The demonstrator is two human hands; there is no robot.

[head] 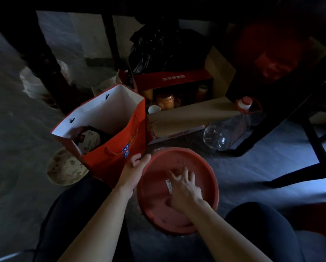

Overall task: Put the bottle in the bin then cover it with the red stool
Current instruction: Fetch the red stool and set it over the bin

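The red stool (192, 163) shows as a round red plastic seat, seen from above on the floor between my knees. It has a small white sticker near its middle. My left hand (136, 165) curls around its upper left rim. My right hand (184, 188) lies flat on the seat with its fingers spread. Whatever is under the seat is hidden, so I see no bin. A large clear plastic bottle (226, 129) with a red cap lies tilted on the floor to the upper right, away from both hands.
A red paper gift bag (120, 140) stands just left of the stool, touching my left hand. Behind it sits an open cardboard box (186, 118) of jars, with a black plastic bag (158, 48) further back. A dirty round lid (65, 167) lies at left. Dark furniture legs (290, 114) stand at right.
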